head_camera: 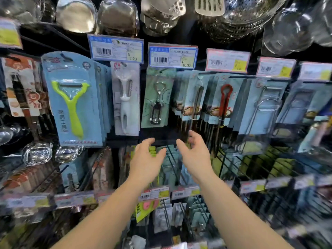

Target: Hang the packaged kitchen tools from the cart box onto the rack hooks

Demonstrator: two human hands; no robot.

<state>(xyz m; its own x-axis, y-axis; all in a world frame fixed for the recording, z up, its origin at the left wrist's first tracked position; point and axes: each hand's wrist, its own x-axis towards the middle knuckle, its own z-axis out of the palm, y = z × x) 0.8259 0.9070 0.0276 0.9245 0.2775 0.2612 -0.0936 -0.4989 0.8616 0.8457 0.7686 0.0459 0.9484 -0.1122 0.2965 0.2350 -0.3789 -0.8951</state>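
Both my hands are raised in front of the rack, empty, fingers loosely spread. My left hand (146, 159) and my right hand (195, 155) hover just below a pale green pack with a metal corkscrew (157, 100), which hangs on a hook under a blue price tag (173, 56). Neither hand touches a pack. To its left hang a white peeler pack (125, 99) and a blue pack with a lime-green peeler (71, 99). To its right hang packs of tongs, one with a red tool (225, 99). The cart box is out of view.
Steel ladles, skimmers and strainers (233, 17) hang overhead. Wire hooks (231, 166) jut toward me from the lower rows, with more packs and a strip of price labels (154, 194) beneath my wrists. Clear-wrapped spoons (37, 153) hang at the lower left.
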